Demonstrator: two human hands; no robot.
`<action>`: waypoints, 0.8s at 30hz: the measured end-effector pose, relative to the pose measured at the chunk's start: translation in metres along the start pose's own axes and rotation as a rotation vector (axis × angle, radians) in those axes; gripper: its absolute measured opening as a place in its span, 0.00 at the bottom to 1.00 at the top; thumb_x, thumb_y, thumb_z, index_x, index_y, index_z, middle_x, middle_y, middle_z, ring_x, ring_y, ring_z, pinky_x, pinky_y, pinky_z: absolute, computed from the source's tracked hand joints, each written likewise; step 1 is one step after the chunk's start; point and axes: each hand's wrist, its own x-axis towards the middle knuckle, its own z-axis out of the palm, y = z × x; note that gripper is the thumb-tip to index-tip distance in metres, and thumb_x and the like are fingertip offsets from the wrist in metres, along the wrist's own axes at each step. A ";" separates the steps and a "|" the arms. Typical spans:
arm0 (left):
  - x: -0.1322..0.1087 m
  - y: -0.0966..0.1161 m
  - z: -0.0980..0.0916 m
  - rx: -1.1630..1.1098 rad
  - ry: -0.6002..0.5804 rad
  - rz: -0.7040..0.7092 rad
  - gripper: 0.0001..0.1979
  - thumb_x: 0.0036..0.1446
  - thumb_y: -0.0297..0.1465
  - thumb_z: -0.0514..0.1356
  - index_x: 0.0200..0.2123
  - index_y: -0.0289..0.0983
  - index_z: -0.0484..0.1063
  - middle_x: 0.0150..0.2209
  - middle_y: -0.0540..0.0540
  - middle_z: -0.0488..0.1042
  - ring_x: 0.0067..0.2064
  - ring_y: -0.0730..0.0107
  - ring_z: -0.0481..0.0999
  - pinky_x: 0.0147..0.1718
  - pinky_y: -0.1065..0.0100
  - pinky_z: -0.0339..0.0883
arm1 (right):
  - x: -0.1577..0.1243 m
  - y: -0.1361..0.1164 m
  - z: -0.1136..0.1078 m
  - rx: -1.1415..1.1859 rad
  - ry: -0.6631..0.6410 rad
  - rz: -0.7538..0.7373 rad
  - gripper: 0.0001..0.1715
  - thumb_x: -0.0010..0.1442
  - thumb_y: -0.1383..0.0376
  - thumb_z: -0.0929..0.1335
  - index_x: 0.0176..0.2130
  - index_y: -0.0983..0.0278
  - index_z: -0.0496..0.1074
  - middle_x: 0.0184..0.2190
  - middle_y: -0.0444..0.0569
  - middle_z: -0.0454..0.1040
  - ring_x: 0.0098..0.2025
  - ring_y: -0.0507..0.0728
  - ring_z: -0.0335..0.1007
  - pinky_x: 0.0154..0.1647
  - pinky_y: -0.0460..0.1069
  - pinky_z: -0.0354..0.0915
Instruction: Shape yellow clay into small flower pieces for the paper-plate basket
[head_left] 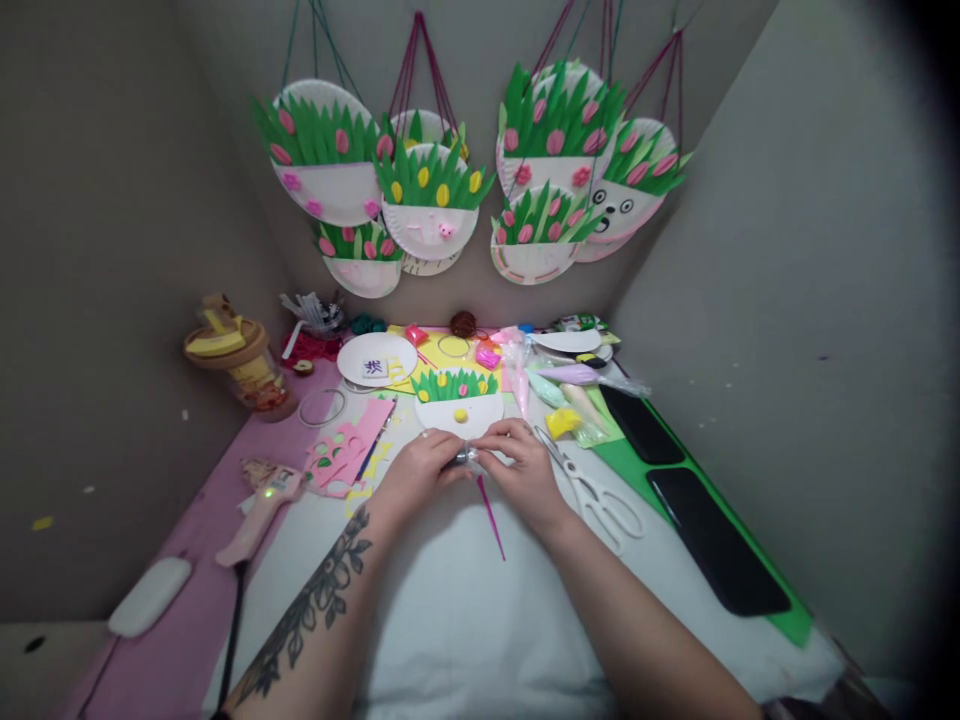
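Note:
My left hand (pixel 433 458) and my right hand (pixel 519 468) meet at the centre, fingers closed around a small dark thing in shiny clear wrap (pixel 469 456). Its exact kind is hard to make out. Below the fingers a thin magenta strip (pixel 491 517) slants down; whether it is joined to the wrapped thing cannot be seen. Just beyond my hands lies a paper-plate basket (pixel 437 416) with green paper grass, pink and yellow flowers and a yellow ball on its white front. White scissors (pixel 600 500) lie to the right of my right hand.
Pink paper scraps (pixel 356 445) and a pink glue gun (pixel 262 510) lie left. Bags of coloured clay (pixel 562 422) sit at the back right, near two black phone-like slabs (pixel 712 540). A lidded cup (pixel 251 365) stands far left. Finished plate baskets (pixel 431 215) hang above.

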 end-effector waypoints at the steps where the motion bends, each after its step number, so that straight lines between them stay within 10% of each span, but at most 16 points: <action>1: 0.000 0.001 0.000 -0.002 0.002 0.003 0.13 0.57 0.39 0.58 0.39 0.36 0.71 0.38 0.43 0.76 0.40 0.64 0.71 0.41 0.64 0.65 | 0.000 0.000 0.000 0.005 -0.005 0.007 0.08 0.54 0.70 0.70 0.35 0.57 0.78 0.32 0.46 0.71 0.38 0.55 0.68 0.42 0.52 0.65; 18: 0.001 0.004 0.000 -0.005 -0.014 0.000 0.13 0.57 0.39 0.58 0.38 0.36 0.71 0.37 0.43 0.76 0.40 0.64 0.71 0.41 0.63 0.66 | -0.001 0.001 0.001 0.006 -0.070 -0.006 0.07 0.57 0.69 0.65 0.31 0.61 0.73 0.34 0.48 0.69 0.41 0.57 0.65 0.44 0.54 0.62; 24: -0.001 -0.003 0.001 0.022 0.032 -0.057 0.13 0.55 0.39 0.60 0.39 0.36 0.72 0.37 0.42 0.76 0.41 0.62 0.72 0.41 0.63 0.66 | 0.004 0.010 0.000 0.481 0.064 0.301 0.07 0.55 0.60 0.68 0.29 0.62 0.70 0.32 0.46 0.66 0.32 0.53 0.62 0.30 0.47 0.60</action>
